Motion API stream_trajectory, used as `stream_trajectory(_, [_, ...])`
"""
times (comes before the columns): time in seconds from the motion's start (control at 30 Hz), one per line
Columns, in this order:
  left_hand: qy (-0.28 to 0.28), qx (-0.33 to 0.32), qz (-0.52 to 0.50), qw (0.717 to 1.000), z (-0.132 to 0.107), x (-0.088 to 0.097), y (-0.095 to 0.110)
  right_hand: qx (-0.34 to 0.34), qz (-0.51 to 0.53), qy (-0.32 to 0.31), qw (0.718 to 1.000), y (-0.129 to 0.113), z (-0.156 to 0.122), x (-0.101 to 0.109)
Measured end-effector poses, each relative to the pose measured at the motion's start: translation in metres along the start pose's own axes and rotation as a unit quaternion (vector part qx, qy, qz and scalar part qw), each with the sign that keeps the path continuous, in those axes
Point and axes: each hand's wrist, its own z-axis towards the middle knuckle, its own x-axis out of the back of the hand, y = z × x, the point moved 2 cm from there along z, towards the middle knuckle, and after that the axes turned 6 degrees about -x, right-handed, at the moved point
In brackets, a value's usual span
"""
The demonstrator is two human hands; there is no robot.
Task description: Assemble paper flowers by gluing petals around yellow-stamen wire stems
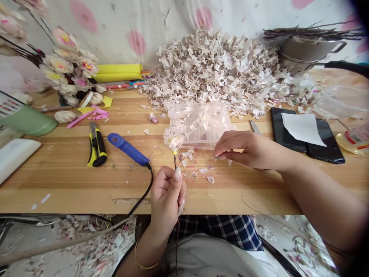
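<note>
- The left hand's fingers are closed around a thin dark stem, gripping it upright, with the left hand just above the worktop's front edge.
- A pale, petalled paper bloom with a yellow base sits on the stem's top, just above those fingers.
- The right hand's fingers are curled together, low over the worktop; whether they pinch anything cannot be told. The right hand lies well right of the bloom.
- Loose pale petal scraps lie between the hands.
- A clear plastic compartment box holding petals stands just behind the bloom, mid-worktop.
- A blue-handled corded tool lies left of the bloom.
- A heaped pile of pale petals covers the back of the wooden worktop.
</note>
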Motion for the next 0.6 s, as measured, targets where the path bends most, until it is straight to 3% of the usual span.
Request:
stream_trajectory(0.1, [0.003,0.009,0.007,1.0,0.0,-0.001,0.0,0.036,-0.063,-0.044,0.996,-0.003,0.002,-0.005])
stream_trajectory(0.23, [0.006,0.014,0.01,1.0,0.0,-0.001,0.0,0.034,-0.112,-0.083,0.99,-0.004,0.006,-0.015])
stream_trajectory(0.6, [-0.004,0.004,0.011,1.0,0.0,-0.002,0.0,0.024,-0.14,-0.094,0.985,-0.006,0.006,-0.02])
